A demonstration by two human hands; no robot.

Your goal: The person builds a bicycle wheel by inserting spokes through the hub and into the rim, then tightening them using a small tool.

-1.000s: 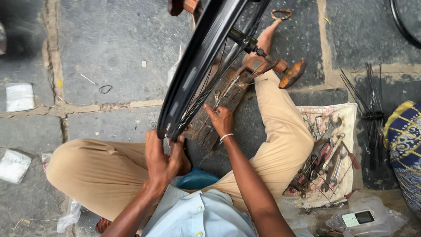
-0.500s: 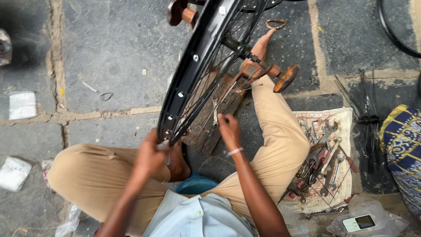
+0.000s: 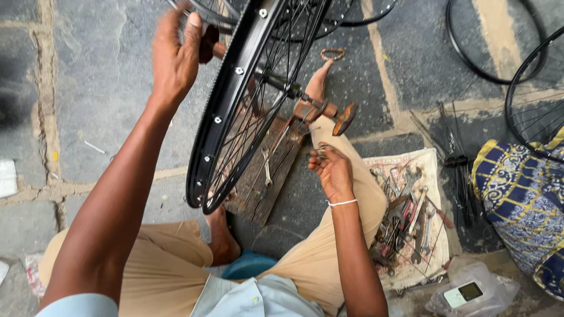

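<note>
- Bicycle wheel [image 3: 235, 111]: I see the black rim standing nearly on edge in the upper middle of the frame, tilted so its top leans toward the upper right, its lower end close above a wooden board.
- Left hand [image 3: 173, 56]: at the upper left, raised beside the top of the rim, fingers loosely curled and partly blurred. I cannot tell whether it grips anything; it sits just beside the rim's outer edge.
- Right hand [image 3: 332, 170]: at the centre right, palm turned up, fingers bent narrowly around some small metal parts that I cannot make out. A white band circles the wrist.
- Khaki trousers [image 3: 158, 276]: along the bottom of the frame I see my folded legs, with a bare foot [image 3: 222, 240] resting just below the rim's lower end.
- Wooden board [image 3: 267, 182]: flat on the stone paving under the wheel, a spanner [image 3: 267, 170] lying on it.
- Cloth [image 3: 432, 258]: right of my right leg, spread on the ground and heaped with spanners and other hand tools [image 3: 408, 217].
- Clear plastic bag [image 3: 470, 290]: lower right corner, a small device showing inside it.
- Patterned blue and yellow fabric [image 3: 520, 194]: at the right edge.
- Wheel axle [image 3: 305, 100]: runs out from the hub to a wooden stand [image 3: 323, 108] beyond my knee.
- More rims [image 3: 534, 76]: lying at the upper right, well apart from my hands.
</note>
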